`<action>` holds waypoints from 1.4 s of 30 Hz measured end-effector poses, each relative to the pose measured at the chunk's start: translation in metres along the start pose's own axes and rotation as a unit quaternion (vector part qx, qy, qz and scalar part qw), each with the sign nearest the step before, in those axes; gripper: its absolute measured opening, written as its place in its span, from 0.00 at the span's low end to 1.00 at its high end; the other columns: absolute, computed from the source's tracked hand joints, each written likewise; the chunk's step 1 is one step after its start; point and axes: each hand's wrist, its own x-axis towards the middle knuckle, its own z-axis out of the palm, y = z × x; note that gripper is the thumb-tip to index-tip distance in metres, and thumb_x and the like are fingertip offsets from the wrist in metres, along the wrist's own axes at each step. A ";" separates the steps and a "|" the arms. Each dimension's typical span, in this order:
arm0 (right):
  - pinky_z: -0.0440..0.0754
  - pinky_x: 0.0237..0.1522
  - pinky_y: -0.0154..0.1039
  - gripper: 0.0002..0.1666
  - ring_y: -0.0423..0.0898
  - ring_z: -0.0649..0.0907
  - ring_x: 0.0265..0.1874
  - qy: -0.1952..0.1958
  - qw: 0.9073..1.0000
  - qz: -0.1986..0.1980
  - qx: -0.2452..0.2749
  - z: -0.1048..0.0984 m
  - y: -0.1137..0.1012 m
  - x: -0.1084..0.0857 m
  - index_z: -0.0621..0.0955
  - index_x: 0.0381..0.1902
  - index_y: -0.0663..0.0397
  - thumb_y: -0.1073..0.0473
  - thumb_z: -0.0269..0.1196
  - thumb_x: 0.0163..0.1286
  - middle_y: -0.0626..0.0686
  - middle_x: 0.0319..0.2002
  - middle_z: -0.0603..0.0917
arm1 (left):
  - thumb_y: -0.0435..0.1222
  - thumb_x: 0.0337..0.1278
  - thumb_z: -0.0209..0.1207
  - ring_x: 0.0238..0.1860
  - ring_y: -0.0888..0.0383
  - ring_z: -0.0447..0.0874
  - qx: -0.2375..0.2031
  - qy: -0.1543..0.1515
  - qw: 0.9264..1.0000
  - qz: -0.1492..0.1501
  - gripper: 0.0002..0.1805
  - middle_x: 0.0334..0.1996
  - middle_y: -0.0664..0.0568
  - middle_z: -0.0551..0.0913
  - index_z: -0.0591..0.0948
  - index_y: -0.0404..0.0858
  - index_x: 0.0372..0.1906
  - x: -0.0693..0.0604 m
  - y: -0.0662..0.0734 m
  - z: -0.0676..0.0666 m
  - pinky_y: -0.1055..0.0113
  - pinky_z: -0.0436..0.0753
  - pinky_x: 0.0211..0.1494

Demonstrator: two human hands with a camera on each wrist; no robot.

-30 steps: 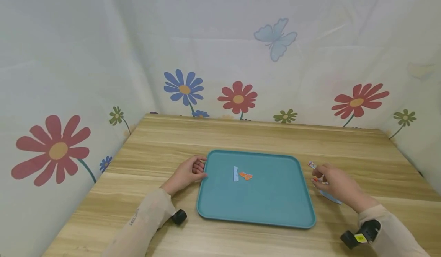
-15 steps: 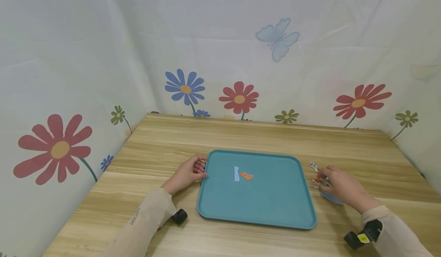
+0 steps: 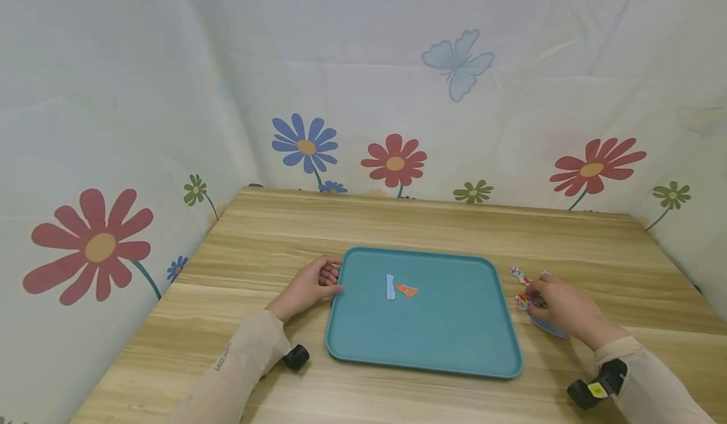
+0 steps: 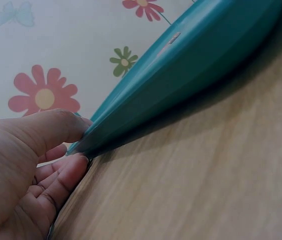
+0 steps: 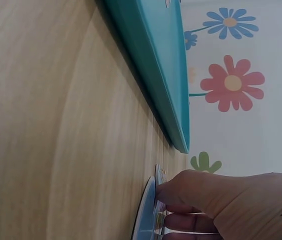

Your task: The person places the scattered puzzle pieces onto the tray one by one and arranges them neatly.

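Observation:
A teal tray (image 3: 431, 342) lies on the table. My left hand (image 3: 309, 285) holds its left rim; in the left wrist view the thumb (image 4: 63, 127) is on the rim, with curled fingers below it. Past the tray's right edge, my right hand (image 3: 568, 307) is over several flat printed pieces. Its thumb and fingertips pinch at a multicoloured piece (image 3: 522, 301), partly hidden by the hand. Another multicoloured piece (image 3: 519, 275) lies just beyond the fingers. A light blue piece (image 5: 146, 215) with a curved edge lies under the thumb side.
On the tray lie a pale blue piece (image 3: 390, 287) and an orange piece (image 3: 406, 290), slightly apart. The wooden table (image 3: 295, 222) extends behind the tray to a flower-printed curtain (image 3: 363, 83), which also runs along the left and right sides.
My right hand shifts slightly rightward and works its fingers among the flat pieces; the multicoloured ones shift a little. A pale bit shows beyond the hand. The left hand stays at the tray.

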 end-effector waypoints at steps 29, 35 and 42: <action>0.71 0.22 0.35 0.14 0.40 0.71 0.25 0.013 0.999 -0.027 -0.034 0.002 0.005 0.002 0.78 0.33 0.55 0.56 0.70 0.52 0.47 0.29 0.77 | 0.31 0.53 0.67 0.41 0.58 0.78 0.009 0.003 1.000 0.001 0.28 0.43 0.44 0.78 0.72 0.31 0.60 0.000 0.000 -0.001 0.73 0.80 0.44; 0.70 0.21 0.35 0.13 0.38 0.71 0.23 0.025 0.999 -0.025 -0.038 0.000 0.006 0.000 0.79 0.35 0.54 0.57 0.68 0.53 0.47 0.30 0.77 | 0.30 0.53 0.66 0.41 0.58 0.78 0.007 0.003 1.000 0.001 0.28 0.42 0.44 0.78 0.72 0.30 0.60 0.000 0.002 0.000 0.74 0.79 0.44; 0.70 0.21 0.33 0.14 0.39 0.72 0.23 0.029 0.999 -0.016 -0.022 -0.006 0.007 0.001 0.79 0.37 0.56 0.57 0.67 0.55 0.49 0.32 0.79 | 0.30 0.52 0.67 0.40 0.59 0.78 0.010 0.005 1.000 0.004 0.28 0.42 0.44 0.78 0.72 0.30 0.60 0.000 0.000 0.000 0.75 0.79 0.43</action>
